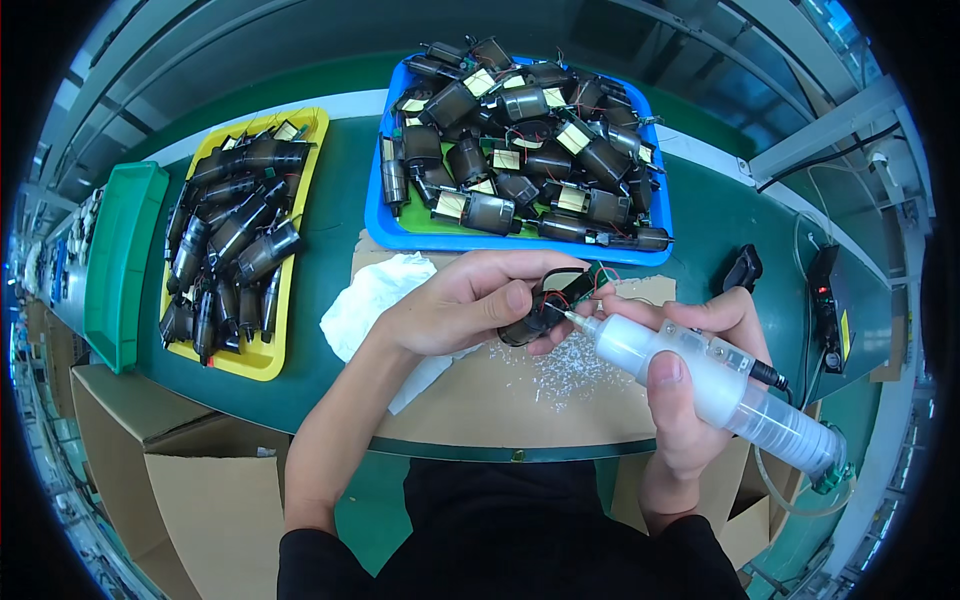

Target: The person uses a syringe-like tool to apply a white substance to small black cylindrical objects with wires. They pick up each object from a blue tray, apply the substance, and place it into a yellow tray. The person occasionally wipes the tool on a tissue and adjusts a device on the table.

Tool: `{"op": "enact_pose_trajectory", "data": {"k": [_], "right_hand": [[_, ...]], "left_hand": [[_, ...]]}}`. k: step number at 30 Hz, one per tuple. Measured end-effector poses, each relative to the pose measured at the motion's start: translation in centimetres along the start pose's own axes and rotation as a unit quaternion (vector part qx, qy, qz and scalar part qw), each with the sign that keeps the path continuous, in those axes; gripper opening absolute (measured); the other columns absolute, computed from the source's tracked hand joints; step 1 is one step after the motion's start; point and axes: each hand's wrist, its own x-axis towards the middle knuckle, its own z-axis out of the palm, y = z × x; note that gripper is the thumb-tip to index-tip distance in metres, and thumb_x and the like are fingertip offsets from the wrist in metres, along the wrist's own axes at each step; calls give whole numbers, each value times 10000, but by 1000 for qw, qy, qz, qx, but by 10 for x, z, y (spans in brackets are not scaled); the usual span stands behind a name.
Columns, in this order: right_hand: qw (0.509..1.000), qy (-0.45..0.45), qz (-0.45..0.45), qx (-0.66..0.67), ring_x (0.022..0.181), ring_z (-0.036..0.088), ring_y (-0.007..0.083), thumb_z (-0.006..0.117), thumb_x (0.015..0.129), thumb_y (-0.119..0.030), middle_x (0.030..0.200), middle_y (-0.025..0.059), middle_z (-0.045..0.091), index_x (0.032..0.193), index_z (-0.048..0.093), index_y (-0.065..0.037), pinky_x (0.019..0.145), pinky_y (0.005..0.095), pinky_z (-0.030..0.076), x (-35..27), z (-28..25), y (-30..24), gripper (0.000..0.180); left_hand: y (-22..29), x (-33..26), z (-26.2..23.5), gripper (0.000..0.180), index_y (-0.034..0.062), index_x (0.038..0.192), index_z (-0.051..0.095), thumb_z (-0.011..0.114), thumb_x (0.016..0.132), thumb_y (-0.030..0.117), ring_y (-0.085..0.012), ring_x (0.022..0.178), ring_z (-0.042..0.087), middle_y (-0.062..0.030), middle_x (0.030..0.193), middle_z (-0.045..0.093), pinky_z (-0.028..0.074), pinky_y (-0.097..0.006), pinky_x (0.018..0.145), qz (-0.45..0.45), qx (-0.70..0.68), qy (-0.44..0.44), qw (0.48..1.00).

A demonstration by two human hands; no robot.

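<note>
White cylindrical plastic syringe (708,387), clasped by the right grip (685,432).
Left grip (458,308) pinches a smoky-dark plastic casing (519,330): likely light, stiff; hold its sides, sparing fragile red wires (607,268).

A person (560,570) opposite is wearing a black top (530,540). Its dark sleeves (318,566) are leaving both forearms (340,440) bare.

Bright cool light, strongly bent edges
</note>
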Motion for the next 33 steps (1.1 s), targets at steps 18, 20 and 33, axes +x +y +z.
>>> {"op": "enact_pose_trajectory", "data": {"k": [18,20,33], "right_hand": [[1000,-9,17,-22,939,645,308,676,762,-46,928,260,629,906,431,51,844,380,524,-1,-2,-1,300],[999,-13,22,-31,929,648,305,680,760,-50,922,265,632,906,431,51,838,377,526,-1,-3,-2,305],[1000,16,18,2,914,650,318,687,766,-68,914,269,631,904,421,48,819,387,528,-3,2,2,321]], "left_hand": [[1,-1,1,741,-71,1262,439,575,831,517,-138,765,541,-101,990,562,424,-249,625,7,17,-18,1000],[1,-1,1,740,-71,1258,443,574,831,519,-136,766,539,-98,989,558,425,-246,626,6,19,-19,1000],[-4,-1,-3,690,-62,1279,436,556,864,475,-120,782,514,-86,1001,562,421,-249,644,21,23,-39,999]]}}
